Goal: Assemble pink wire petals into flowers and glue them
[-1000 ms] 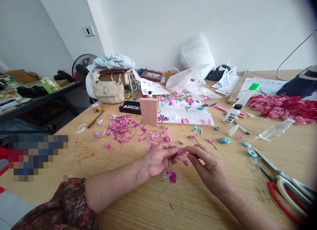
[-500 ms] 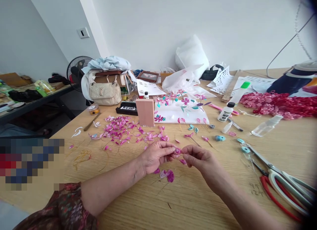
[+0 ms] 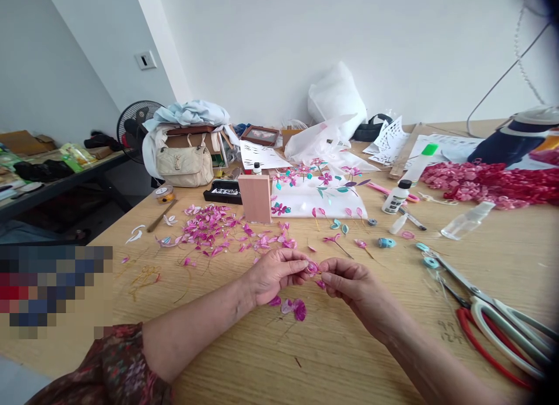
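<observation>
Between my two hands is a small pink petal point(image 3: 312, 268) with a thin wire at its edge. My left hand point(image 3: 277, 275) pinches it from the left, thumb on top. My right hand point(image 3: 349, 278) is closed at its right side, thumb and forefinger pinched at the petal's wire end. The fingers partly cover the petal and wire. On the table just below lie loose purple petals point(image 3: 299, 309). A heap of pink wired petals point(image 3: 209, 227) spreads beyond my left hand. Single wired petals point(image 3: 360, 244) lie beyond my right hand.
Scissors point(image 3: 489, 306) with red and white handles lie at the right. Behind them are a clear spray bottle point(image 3: 467, 221), a black-capped bottle point(image 3: 396, 198) and blue thread spools point(image 3: 386, 242). A wooden block point(image 3: 255, 199) stands by a white sheet point(image 3: 301, 204) with flowers. Pink bundles point(image 3: 489, 184) lie back right.
Both hands stay nearly in place with the petal between them. The right fingers have shifted very slightly; the whole view has moved a little.
</observation>
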`<state>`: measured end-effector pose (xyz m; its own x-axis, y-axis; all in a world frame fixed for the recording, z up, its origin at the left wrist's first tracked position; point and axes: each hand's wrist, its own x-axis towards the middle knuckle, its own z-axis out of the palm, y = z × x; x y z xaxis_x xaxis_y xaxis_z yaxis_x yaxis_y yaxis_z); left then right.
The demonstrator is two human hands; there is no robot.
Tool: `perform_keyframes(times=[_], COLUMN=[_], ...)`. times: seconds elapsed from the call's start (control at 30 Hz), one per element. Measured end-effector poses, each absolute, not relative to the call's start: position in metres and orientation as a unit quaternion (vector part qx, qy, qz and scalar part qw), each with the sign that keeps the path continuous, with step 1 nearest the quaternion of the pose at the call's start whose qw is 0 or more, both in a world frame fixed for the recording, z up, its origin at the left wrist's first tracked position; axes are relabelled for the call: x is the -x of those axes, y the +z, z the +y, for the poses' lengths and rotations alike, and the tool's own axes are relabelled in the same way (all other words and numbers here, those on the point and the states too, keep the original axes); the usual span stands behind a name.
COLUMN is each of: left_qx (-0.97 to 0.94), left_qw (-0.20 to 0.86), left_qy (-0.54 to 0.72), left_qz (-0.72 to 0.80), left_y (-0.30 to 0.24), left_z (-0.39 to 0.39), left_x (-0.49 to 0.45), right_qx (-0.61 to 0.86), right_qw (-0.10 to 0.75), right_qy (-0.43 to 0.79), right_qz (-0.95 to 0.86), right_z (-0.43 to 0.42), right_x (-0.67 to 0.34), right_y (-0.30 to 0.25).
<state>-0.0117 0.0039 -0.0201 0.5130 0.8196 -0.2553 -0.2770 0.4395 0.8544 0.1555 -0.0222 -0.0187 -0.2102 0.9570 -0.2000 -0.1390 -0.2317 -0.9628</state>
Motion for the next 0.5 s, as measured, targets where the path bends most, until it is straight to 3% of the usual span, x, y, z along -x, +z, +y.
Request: perform_keyframes(times=[0.5], left_qx=[-0.408], left_qw=[0.751], left_qy=[0.373], left_qz=[0.362], left_y=[-0.0171], left_z=[0.0024], left_x=[0.0102], right_qx=[0.478], right_qw=[0.436], right_qy=[0.597], right_qz=[-0.475], right_z=[-0.0221], right_x=[-0.1523], right_y=[-0.0172])
